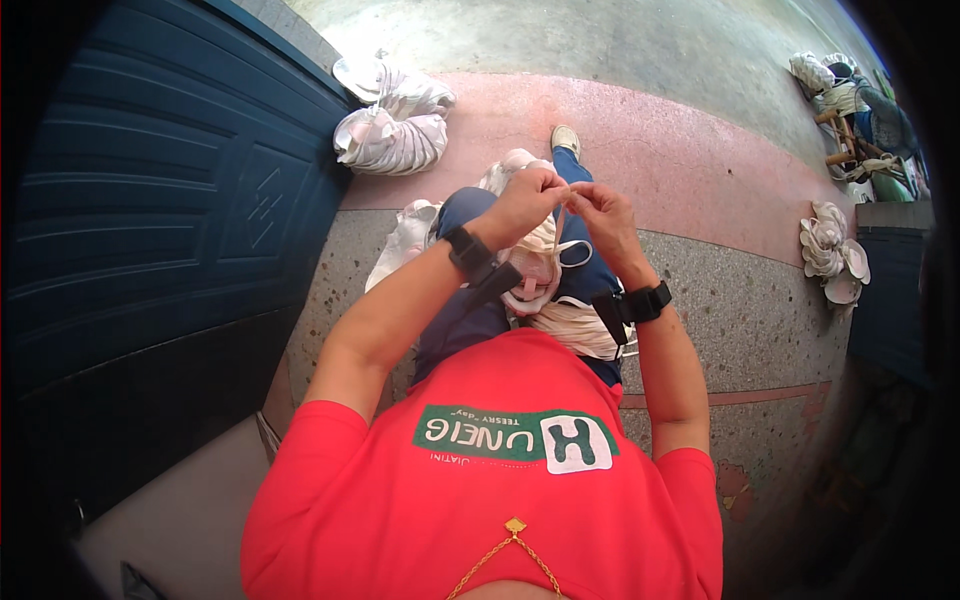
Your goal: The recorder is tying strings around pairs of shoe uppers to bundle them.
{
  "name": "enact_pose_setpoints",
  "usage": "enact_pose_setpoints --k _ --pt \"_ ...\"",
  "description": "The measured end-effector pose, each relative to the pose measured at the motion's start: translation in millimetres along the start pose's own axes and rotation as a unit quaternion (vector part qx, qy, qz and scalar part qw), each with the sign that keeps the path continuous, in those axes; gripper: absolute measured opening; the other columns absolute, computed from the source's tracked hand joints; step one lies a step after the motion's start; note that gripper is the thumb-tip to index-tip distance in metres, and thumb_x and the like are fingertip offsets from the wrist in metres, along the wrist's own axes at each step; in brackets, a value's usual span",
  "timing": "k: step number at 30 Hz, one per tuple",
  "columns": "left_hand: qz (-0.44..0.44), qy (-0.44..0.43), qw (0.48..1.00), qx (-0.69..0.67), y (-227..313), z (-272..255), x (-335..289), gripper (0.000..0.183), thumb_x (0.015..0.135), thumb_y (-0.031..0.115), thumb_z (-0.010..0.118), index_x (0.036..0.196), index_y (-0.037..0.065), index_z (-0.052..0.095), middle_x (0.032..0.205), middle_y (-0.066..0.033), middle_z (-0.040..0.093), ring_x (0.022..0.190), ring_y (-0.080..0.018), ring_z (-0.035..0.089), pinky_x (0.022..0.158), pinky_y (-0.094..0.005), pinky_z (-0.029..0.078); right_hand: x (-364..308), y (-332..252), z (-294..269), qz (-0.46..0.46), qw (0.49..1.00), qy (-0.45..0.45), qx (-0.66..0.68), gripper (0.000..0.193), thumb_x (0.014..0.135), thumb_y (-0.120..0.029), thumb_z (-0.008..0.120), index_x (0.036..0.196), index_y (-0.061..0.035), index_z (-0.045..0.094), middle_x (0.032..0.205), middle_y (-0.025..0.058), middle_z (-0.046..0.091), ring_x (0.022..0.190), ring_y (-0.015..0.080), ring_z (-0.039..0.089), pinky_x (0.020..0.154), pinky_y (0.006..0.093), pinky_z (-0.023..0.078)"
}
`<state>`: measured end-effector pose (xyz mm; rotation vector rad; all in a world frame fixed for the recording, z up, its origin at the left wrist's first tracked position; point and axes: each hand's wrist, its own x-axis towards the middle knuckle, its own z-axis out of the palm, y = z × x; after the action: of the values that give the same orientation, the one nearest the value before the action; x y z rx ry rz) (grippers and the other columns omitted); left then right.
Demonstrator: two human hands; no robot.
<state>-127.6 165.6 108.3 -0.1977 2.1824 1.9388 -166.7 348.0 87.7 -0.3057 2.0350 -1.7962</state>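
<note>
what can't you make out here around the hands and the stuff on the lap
- Head view: what the left hand and right hand pinch, a thin pale strip, is mostly covered by the fingers.
- The pale pile on the lap: partly hidden by the forearms and the red shirt.
- Far heap at right: too small and bent by the fisheye rim.

Outdoor home-workshop doorstep: terrazzo pavement (740, 320), blue door (170, 200), stacked white pieces (392, 135).
</note>
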Motion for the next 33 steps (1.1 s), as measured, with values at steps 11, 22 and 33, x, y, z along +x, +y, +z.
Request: enact_pose_setpoints --k 11,22,33 --pt "-0.03 0.225 0.903 0.365 -151 -183 -71 0.038 0.093 0.026 0.072 0.118 -0.003 0.071 0.111 -0.0204 0.073 0.105 -0.0339 0.068 0.094 -0.0434 0.052 -84 44 -30 -0.113 0.862 -0.192 -0.456 0.028 0.085 -0.038 0.079 0.084 -0.0098 0.079 0.083 0.011 0.066 0.087 0.0335 0.061 0.076 0.0465 0.048" --pt "-0.256 0.197 0.898 0.298 -243 -216 -176 0.066 0.089 0.039 0.077 0.136 -0.005 0.061 0.128 -0.0274 0.067 0.116 -0.0382 0.067 0.099 -0.0431 0.053 -96 3 -21 0.097 0.969 -0.195 -0.115 0.025 0.1 -0.025 0.068 0.087 -0.0042 0.073 0.082 0.0018 0.066 0.074 0.0149 0.06 0.07 0.0296 0.046" --pt "-0.251 0.164 0.932 0.204 -200 -256 -215 0.025 0.09 0.023 0.073 0.091 -0.002 0.073 0.084 -0.0128 0.074 0.078 -0.0248 0.072 0.071 -0.0378 0.055 -94 -134 -87 -0.002 0.929 -0.083 0.362 0.023 0.111 -0.03 0.051 0.106 -0.0084 0.057 0.073 -0.0039 0.041 0.062 0.0082 0.039 0.057 0.0264 0.035"
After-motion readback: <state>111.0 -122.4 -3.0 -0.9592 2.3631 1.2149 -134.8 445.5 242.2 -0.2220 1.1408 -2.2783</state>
